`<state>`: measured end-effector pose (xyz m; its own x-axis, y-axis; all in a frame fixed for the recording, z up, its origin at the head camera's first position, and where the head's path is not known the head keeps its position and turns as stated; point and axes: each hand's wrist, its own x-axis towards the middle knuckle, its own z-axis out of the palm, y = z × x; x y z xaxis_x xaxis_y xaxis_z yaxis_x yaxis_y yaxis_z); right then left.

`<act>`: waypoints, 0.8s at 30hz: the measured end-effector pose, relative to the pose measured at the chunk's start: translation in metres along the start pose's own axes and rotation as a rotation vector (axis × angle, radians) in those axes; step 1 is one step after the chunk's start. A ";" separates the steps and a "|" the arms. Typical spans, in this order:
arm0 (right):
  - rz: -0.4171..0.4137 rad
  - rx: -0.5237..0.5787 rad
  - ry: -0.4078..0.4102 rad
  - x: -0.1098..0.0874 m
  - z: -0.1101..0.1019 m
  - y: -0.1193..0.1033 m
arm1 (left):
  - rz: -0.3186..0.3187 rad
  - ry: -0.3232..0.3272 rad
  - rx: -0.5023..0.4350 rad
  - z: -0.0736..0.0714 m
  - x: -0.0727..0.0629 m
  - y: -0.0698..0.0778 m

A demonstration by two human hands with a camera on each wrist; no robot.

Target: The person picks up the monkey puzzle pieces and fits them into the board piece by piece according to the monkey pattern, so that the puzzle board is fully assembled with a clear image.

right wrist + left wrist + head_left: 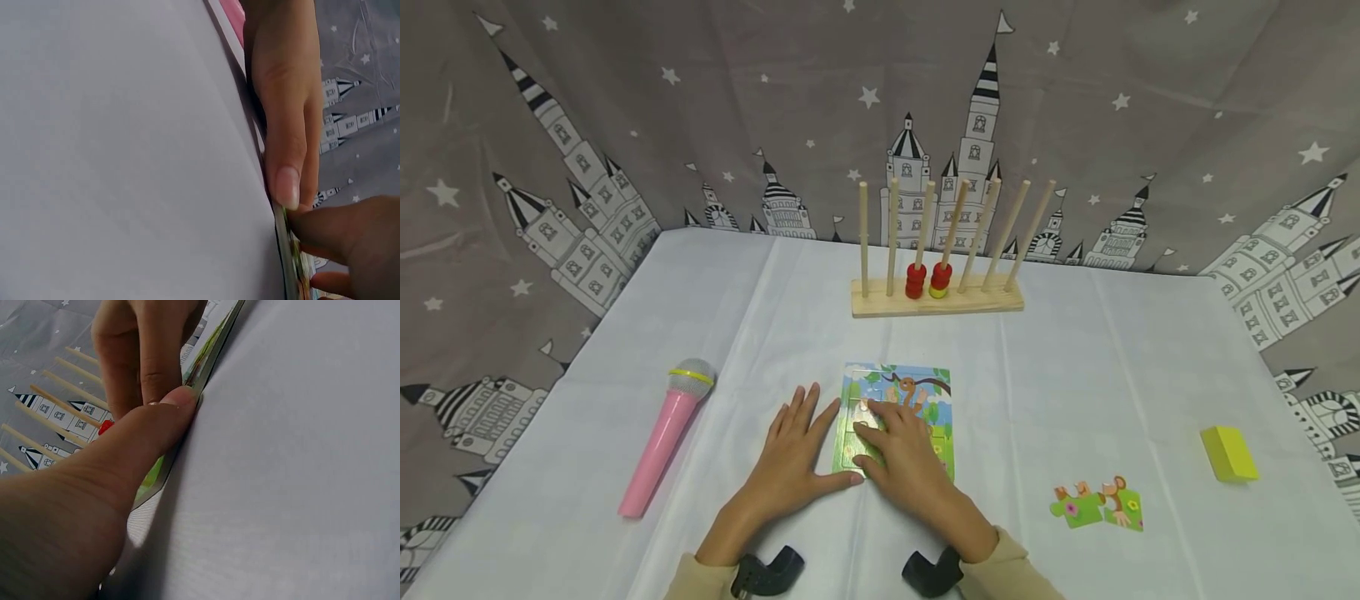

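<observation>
A jigsaw puzzle board (pixel 940 410) with a cartoon monkey scene lies flat on the white-covered table in the head view. Beside its left edge rests my left hand (pixel 788 467), fingers spread and straight, the thumb (pixel 159 422) touching the board's near edge. My right hand (pixel 913 458) lies over the board, its fingertips pressing on the pieces at the left side; it hides the board's lower middle. To the right lie two loose puzzle pieces, one with a pink flower (pixel 1077 510) and one with a monkey's head (pixel 1124 505), nearly touching each other.
Behind the board stands a wooden bead stacker (pixel 936 306) with several upright pegs and red and yellow beads. A pink toy microphone (pixel 662 446) lies at the left. A yellow block (pixel 1228 455) sits at the far right. A grey castle-print curtain (pixel 820 100) borders the table.
</observation>
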<state>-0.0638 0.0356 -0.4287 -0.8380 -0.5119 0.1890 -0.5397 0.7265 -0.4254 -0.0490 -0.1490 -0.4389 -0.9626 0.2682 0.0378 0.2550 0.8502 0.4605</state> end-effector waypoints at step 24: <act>0.002 0.077 -0.069 -0.018 0.003 -0.002 | -0.011 0.000 -0.016 0.001 0.000 -0.001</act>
<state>-0.0472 0.0418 -0.4335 -0.8300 -0.5428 0.1282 -0.5281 0.6911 -0.4934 -0.0493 -0.1491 -0.4397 -0.9653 0.2588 0.0332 0.2432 0.8459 0.4746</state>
